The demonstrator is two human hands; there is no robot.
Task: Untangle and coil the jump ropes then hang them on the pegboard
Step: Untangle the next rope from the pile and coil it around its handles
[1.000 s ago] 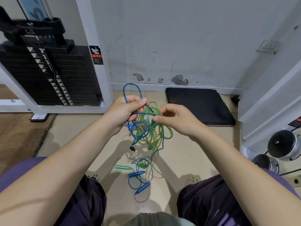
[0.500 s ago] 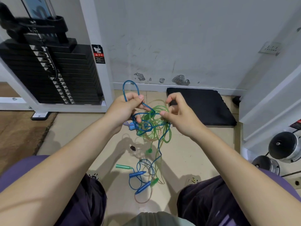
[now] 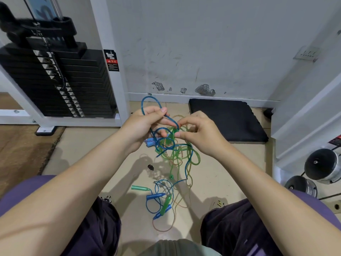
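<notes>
Blue rope [image 3: 147,106] is clenched in left hand [image 3: 142,124]; green rope [image 3: 172,132] is pinched by right hand [image 3: 199,133]. Tangle [image 3: 177,154] is hung below both grips.

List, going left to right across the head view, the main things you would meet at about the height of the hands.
Black weight stack → left hand → tangled jump ropes → right hand → black floor mat → dumbbells.
</notes>
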